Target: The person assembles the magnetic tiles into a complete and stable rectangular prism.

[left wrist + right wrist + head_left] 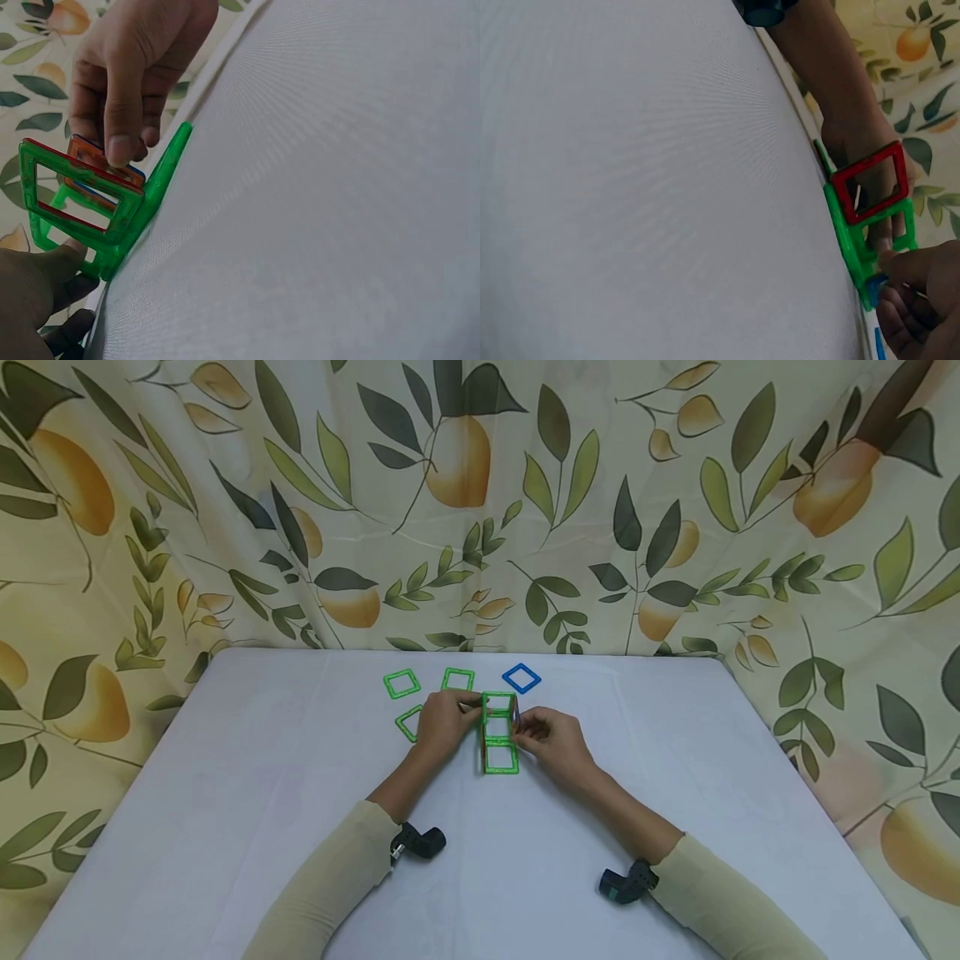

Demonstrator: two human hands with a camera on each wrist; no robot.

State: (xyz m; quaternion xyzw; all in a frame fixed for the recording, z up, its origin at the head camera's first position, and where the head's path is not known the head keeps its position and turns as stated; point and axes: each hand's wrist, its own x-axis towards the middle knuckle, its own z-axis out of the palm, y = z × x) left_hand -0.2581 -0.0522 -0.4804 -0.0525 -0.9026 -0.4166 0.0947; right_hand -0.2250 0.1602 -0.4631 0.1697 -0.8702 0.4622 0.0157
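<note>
Several square frame-shaped magnetic tiles make up a green structure (500,742) on the table. A red tile (844,201) stands upright along one side of it, plain in the right wrist view. My left hand (444,724) holds the structure at its far left corner, with the thumb on a green tile in the left wrist view. On the other side, my right hand (557,745) pinches an orange tile (88,152) with a blue edge against the structure. Its fingers partly hide this tile.
Three loose green tiles lie behind and left of the structure, one (387,687) at the far left, another (459,672) behind my left hand, a third (407,715) partly covered by it. A loose blue tile (531,686) lies behind. Patterned cloth hangs beyond the white table (300,860).
</note>
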